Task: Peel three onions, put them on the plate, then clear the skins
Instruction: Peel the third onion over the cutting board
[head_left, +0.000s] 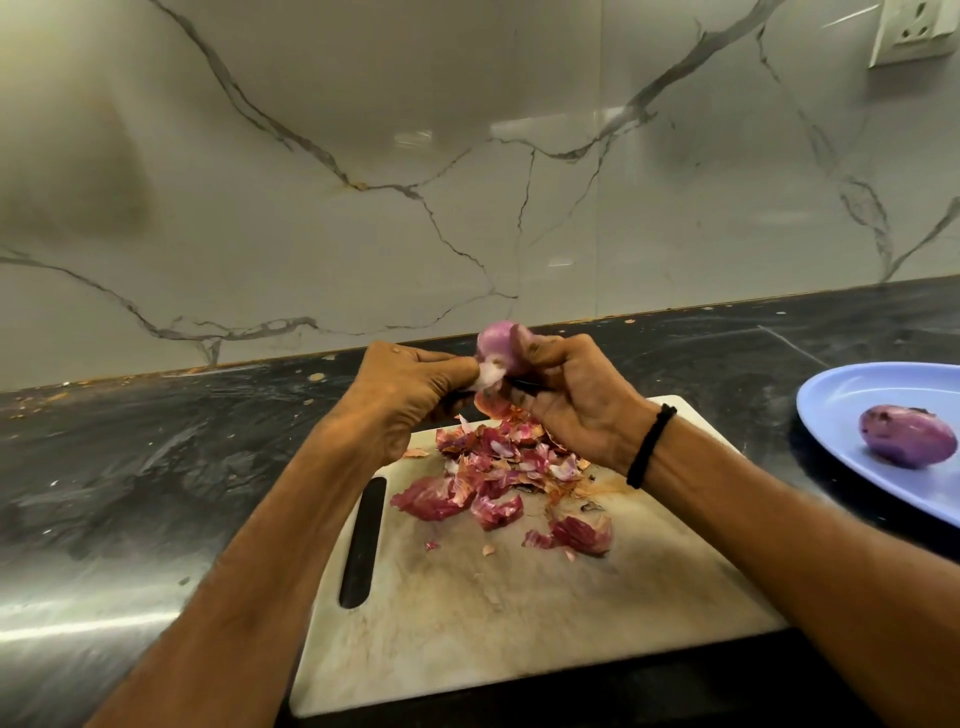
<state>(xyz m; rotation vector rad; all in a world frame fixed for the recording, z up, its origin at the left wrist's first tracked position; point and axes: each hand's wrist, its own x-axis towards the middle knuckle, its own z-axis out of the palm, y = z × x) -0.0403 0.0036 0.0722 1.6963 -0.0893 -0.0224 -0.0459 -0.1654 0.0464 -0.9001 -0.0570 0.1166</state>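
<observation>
A purple onion (500, 345) is held up above the far edge of the white cutting board (519, 608). My right hand (576, 400) grips the onion from the right. My left hand (410, 387) pinches a pale flap of skin (485, 376) at the onion's lower left. A heap of red-purple onion skins (498, 475) lies on the board below both hands. At the right edge, a peeled onion (906, 435) rests on the light blue plate (841, 410).
The board has a dark slot handle (363, 540) on its left side and sits on a black stone counter (156, 467). A marble backsplash rises behind. A wall socket (914, 31) sits at the top right. Small skin scraps dot the counter's back edge.
</observation>
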